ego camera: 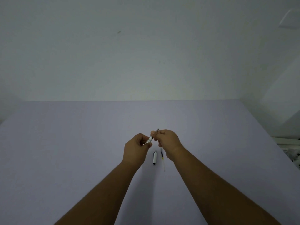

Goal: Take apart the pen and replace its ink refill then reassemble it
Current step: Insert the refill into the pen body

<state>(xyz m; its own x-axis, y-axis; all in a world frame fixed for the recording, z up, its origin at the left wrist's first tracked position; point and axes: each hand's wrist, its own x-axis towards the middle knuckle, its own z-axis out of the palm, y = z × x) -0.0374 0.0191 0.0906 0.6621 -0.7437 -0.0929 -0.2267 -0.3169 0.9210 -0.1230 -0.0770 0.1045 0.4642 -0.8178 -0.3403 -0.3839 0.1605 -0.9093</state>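
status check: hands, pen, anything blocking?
Left hand and right hand both shut on the pen, held above the table. Cap and loose refill lie below. Nothing in the way.

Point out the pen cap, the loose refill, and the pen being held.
pen cap (154,158), head view, middle of its white body
loose refill (162,157), head view, yellow band
pen (150,139), head view, barrel between the hands

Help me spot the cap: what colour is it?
White with dark ends, the cap lies on the table; head view.
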